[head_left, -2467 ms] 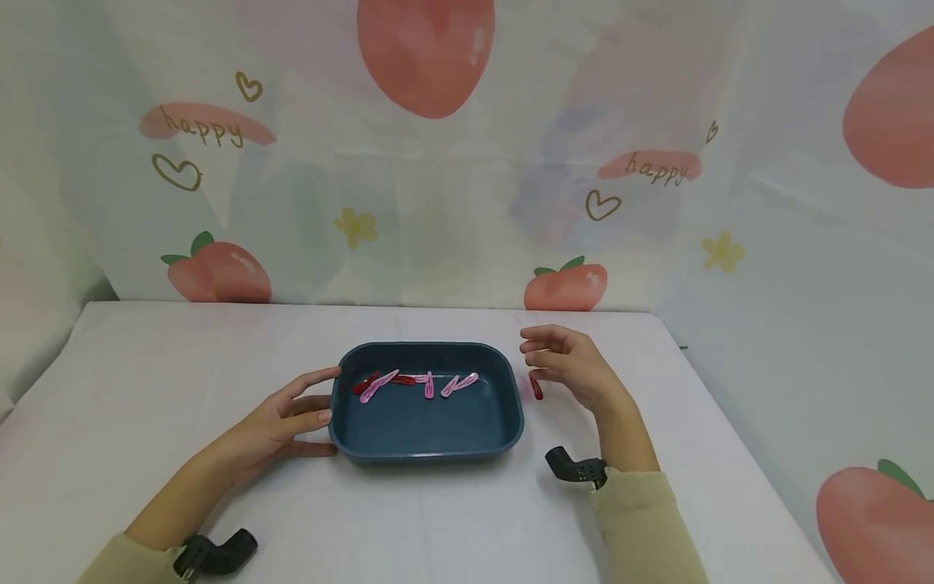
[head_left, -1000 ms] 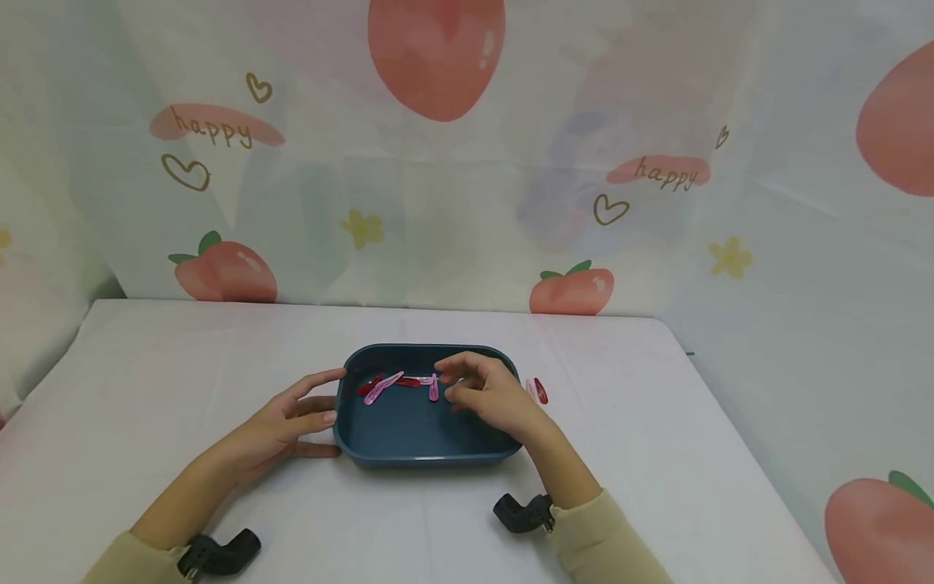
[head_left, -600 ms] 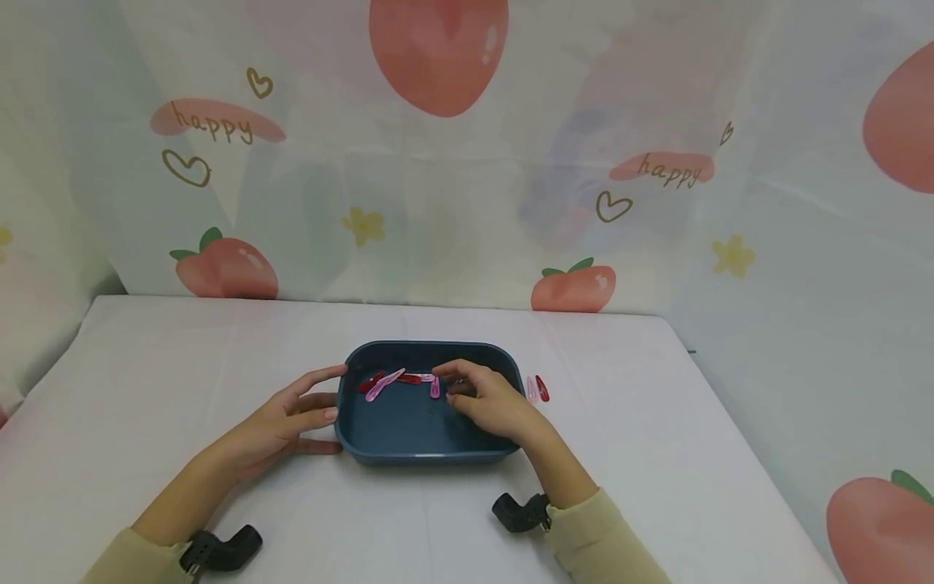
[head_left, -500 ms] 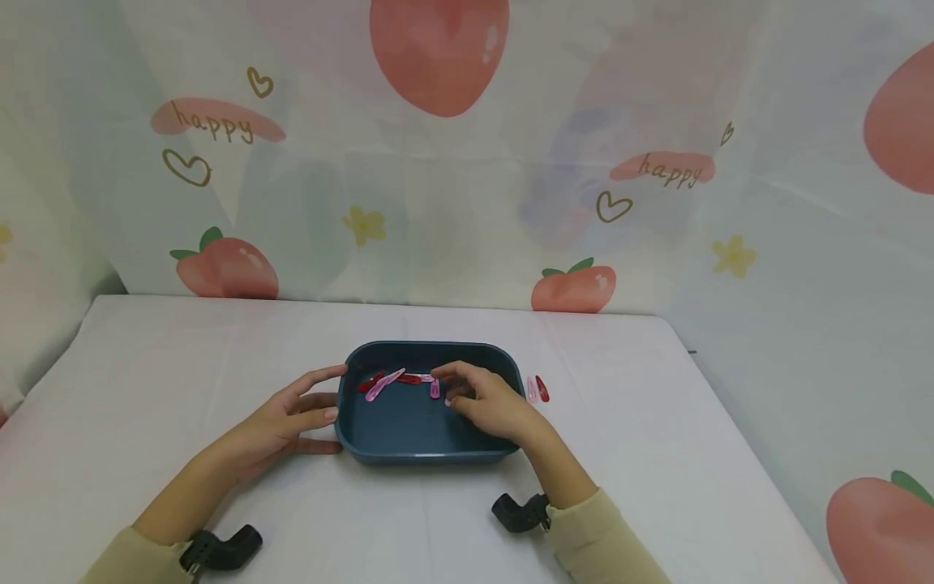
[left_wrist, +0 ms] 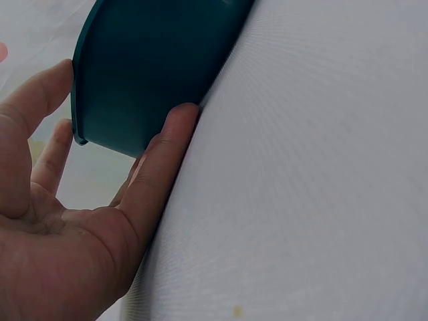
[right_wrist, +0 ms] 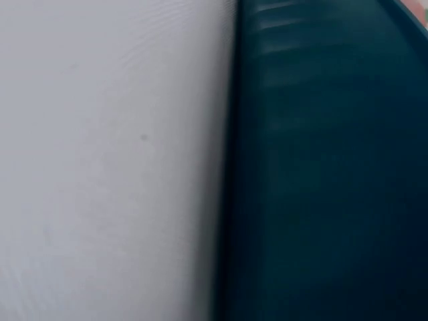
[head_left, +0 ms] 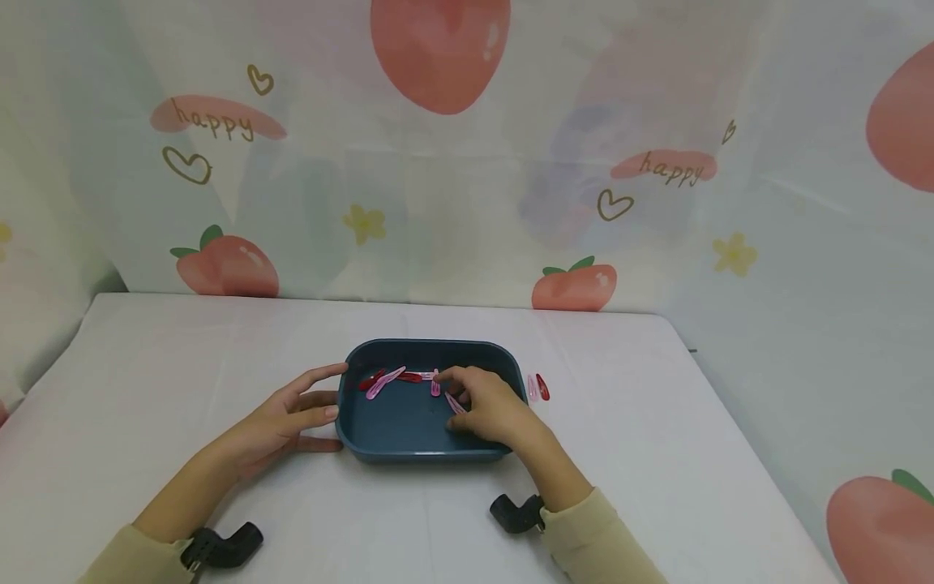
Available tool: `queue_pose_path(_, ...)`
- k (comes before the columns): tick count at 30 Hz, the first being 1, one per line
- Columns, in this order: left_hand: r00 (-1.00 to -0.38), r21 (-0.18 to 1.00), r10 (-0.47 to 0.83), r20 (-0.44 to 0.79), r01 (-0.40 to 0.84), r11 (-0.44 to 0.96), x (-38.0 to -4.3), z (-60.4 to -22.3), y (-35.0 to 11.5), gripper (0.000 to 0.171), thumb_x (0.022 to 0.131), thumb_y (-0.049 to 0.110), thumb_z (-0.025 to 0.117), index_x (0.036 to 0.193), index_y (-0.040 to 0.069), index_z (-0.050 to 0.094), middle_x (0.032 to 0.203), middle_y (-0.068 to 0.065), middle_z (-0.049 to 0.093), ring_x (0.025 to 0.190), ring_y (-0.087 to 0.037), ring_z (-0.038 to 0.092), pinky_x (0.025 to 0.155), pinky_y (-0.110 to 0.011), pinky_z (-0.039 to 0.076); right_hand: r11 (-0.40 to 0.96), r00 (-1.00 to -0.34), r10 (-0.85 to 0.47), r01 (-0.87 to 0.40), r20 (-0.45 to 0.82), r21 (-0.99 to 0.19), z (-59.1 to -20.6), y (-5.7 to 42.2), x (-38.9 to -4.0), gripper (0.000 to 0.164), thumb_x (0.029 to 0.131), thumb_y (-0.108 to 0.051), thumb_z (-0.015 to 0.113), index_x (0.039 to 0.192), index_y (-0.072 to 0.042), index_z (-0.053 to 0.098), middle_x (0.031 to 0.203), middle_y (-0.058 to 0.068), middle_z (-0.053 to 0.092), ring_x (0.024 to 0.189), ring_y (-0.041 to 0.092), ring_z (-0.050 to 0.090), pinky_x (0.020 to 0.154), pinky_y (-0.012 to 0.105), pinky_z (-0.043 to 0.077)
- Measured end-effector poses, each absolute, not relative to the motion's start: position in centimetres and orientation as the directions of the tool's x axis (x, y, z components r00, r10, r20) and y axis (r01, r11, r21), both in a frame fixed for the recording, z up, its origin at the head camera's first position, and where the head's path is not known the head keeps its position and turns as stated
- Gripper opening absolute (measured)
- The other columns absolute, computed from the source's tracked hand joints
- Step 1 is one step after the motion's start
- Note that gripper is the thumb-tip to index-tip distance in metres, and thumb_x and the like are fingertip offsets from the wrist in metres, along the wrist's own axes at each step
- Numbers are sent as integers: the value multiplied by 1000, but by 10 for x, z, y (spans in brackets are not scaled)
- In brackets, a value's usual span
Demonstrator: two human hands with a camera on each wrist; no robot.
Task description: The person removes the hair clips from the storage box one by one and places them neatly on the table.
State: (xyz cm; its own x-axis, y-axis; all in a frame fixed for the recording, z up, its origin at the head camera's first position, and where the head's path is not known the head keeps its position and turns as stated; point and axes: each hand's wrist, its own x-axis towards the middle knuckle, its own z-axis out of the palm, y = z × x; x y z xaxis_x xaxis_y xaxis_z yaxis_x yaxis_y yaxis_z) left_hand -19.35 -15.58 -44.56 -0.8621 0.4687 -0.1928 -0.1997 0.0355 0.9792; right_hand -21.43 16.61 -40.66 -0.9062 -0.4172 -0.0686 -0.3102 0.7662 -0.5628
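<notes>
Shifted right hand (head_left: pixel 490 408), baring pink clip (head_left: pixel 455 403), can't tell if pinched; presumably steadying tray (head_left: pixel 430 457) with spread left hand (head_left: pixel 276 426)

Wears long sleeves, pale khaki: left sleeve (head_left: pixel 134 558) and right sleeve (head_left: pixel 601 543) match in shade. Reads as plain fabric, softly creased and a bit padded on the right. Leaves left hand (head_left: pixel 292 412) and right hand (head_left: pixel 485 403) bare, plus some forearm. Carries a black module at each cuff: left wrist module (head_left: pixel 226 548), right wrist module (head_left: pixel 516 513). Bends like a pipe elbow, ends in a stubby round barrel. Shows a small metallic glint near each cuff.
</notes>
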Motion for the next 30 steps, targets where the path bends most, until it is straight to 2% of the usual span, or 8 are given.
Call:
queue_pose_path(7,-862,980,471,-189,-198,32,-193,-445,-157,66,100,19,62,156,27,28,154,-26,31,127,-39,52,91,-56,55,798,-897,-442,-383,-19,-465,-406,163,-211,45,80,0,78,120,-17,69,106,4,65,88,17,57,77,31,52)
queue_pose_path(15,-860,980,476,-185,-196,27,-193,-443,-157,66,100,19,61,157,26,28,155,-26,30,128,-39,51,91,-56,55,803,-889,-456,-428,34,-415,-405,161,-210,44,80,8,68,117,-15,72,101,5,66,84,16,57,69,28,49)
queue_pose_path(23,-856,979,479,-191,-201,31,-193,-442,-156,66,100,19,61,157,27,28,154,-26,31,128,-39,51,92,-56,55,780,-903,-429,-365,-11,-508,-403,165,-212,47,81,7,66,121,-16,72,105,5,72,70,12,57,60,25,48)
queue_pose_path(30,-860,979,473,-191,-201,29,-193,-445,-157,65,100,18,61,156,26,28,155,-26,31,130,-39,49,91,-56,55,662,-882,-470,-364,15,-655,-402,169,-217,44,85,5,67,124,-16,71,102,-2,73,80,11,61,69,26,53)
